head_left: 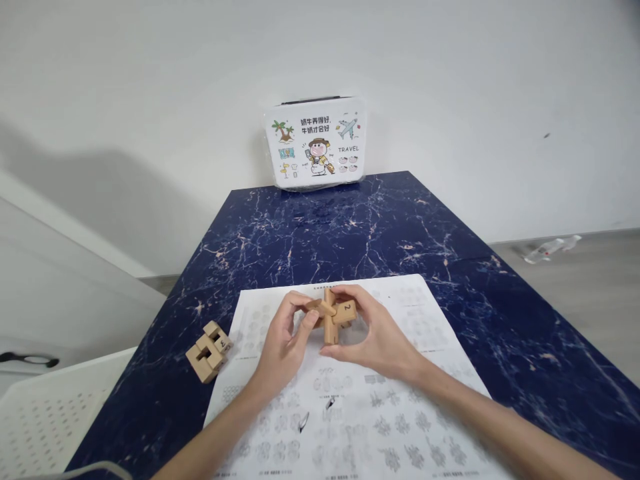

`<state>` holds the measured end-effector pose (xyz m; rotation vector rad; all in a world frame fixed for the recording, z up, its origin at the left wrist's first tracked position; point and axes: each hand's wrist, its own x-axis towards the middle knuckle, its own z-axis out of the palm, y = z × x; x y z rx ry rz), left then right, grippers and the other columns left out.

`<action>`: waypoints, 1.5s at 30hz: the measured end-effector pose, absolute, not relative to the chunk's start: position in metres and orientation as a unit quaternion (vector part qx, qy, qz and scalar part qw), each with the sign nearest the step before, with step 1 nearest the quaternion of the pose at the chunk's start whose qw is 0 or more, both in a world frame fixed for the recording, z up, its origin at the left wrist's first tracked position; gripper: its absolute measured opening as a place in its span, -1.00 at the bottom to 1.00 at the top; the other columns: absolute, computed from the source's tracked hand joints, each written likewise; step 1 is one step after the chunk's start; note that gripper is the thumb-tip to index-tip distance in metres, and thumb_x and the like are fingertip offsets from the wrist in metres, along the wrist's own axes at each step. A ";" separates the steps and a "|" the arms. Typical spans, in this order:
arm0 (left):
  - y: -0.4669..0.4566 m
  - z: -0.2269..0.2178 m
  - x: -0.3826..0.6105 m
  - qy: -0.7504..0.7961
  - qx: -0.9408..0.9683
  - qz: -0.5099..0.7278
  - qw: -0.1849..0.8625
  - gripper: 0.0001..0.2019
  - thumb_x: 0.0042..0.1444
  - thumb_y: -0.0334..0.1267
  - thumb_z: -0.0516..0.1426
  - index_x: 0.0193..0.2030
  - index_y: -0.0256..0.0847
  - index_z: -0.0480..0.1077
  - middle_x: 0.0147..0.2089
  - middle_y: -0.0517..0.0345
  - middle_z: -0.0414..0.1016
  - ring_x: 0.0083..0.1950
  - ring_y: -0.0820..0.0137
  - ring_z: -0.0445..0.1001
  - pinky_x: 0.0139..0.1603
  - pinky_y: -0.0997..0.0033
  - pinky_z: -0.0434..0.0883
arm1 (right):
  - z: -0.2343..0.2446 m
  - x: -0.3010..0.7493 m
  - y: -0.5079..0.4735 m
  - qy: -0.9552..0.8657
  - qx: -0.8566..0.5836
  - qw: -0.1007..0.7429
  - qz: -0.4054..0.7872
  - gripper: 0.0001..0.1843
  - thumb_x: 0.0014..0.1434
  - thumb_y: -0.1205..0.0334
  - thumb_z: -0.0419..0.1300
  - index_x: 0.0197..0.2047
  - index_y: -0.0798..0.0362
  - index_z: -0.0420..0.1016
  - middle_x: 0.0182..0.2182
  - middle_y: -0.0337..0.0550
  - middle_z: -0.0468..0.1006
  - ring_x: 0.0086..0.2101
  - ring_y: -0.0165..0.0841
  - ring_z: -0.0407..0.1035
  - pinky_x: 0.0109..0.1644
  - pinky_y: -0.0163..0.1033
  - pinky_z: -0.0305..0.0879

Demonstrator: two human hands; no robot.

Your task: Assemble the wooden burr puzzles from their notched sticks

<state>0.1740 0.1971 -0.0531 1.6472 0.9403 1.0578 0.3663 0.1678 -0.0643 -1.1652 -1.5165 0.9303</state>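
Observation:
Several wooden puzzle pieces (pixel 329 327) are joined crosswise between my two hands, just above the printed sheet. My left hand (pixel 286 339) is closed, pinching the piece on the left side between thumb and fingers. Thumb and forefinger of my right hand (pixel 373 333) grip the upright piece at its top and bottom ends. A piece marked "2" (pixel 345 309) sticks out to the right of the cross. Left of the sheet lie notched wooden pieces (pixel 206 353) side by side, one marked "3".
A large white instruction sheet (pixel 350 427) with printed diagrams covers the near part of the dark blue marbled table (pixel 320 233). At the far edge, a white cartoon case (pixel 317 143) stands against the wall. A white perforated chair (pixel 55 420) is at left; a clear plastic wrapper (pixel 550 249) lies on the floor right.

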 end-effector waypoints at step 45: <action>0.194 -0.041 0.134 0.399 0.815 0.357 0.220 -0.87 0.40 -0.27 0.10 0.02 -0.09 0.42 0.06 0.03 0.51 0.14 0.17 0.46 0.23 0.12 0.34 | -0.067 0.460 0.171 -0.622 -0.646 0.372 0.239 -0.34 0.11 -0.27 0.38 0.14 -0.03 0.52 0.12 0.10 0.57 0.04 0.09 0.52 0.14 0.18 0.45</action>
